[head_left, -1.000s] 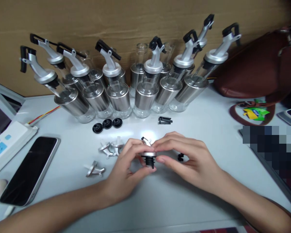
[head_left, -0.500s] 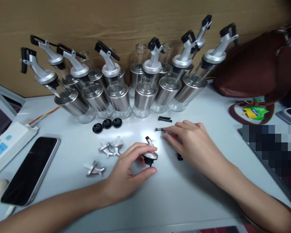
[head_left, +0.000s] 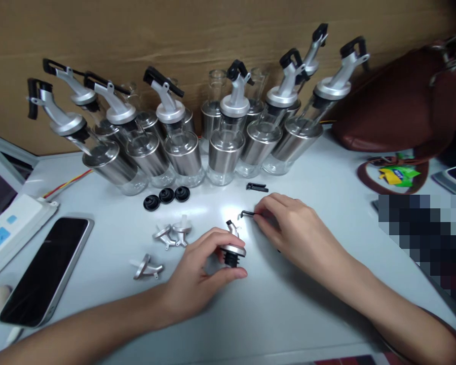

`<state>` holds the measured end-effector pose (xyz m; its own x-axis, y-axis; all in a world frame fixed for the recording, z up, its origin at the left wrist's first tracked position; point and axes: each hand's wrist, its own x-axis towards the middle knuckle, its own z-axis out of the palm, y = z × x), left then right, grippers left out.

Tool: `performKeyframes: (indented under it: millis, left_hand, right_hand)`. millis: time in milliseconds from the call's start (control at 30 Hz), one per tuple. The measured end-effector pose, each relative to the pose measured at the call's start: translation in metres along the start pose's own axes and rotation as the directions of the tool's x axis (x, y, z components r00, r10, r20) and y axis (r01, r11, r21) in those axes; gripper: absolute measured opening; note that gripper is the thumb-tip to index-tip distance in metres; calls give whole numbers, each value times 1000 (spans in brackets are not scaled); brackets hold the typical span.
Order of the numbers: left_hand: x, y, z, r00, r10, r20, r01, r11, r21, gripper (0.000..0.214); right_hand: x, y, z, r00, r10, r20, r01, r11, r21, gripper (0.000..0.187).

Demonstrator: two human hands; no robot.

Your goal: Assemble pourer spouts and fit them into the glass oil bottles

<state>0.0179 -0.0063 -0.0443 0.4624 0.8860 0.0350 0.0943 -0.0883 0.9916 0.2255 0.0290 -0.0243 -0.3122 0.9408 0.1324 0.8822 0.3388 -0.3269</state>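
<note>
Head-worn view, forward and down

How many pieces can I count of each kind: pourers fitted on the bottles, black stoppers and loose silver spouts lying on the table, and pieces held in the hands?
Fitted pourers: 8
Black stoppers: 3
Loose silver spouts: 3
Assembled pourer in left hand: 1
Black lever in right hand: 1
Total: 16

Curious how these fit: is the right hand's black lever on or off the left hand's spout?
Off: a gap shows between the black lever in the right hand and the spout.
</note>
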Motion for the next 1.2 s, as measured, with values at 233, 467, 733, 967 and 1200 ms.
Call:
performKeyframes:
  millis: [233, 467, 733, 967, 1200]
  left_hand:
    - [2, -3, 0, 994, 107, 26, -108, 993, 45, 19]
    - [2, -2, 1, 988, 156, -1, -156, 986, 53, 21]
    - [0, -3, 2, 977, 189, -99, -172, 973, 153, 18]
    - [-2, 0, 0, 964, 258, -57, -241, 948, 210, 24]
    - [-4, -6, 2, 945, 292, -147, -268, 949, 164, 21]
  right_hand:
    - [-5, -18, -11, 981, -7, -196, 89, 906, 414, 12]
    - [-11, -19, -7, 950, -122, -289, 250, 849, 465, 18]
    - [-9, -18, -5, 928, -206, -311, 338, 819, 464, 15]
    - [-10, -18, -1, 916, -257, -309, 382, 795, 471, 14]
    - [-11, -20, -4, 917, -302, -259, 398, 717, 573, 12]
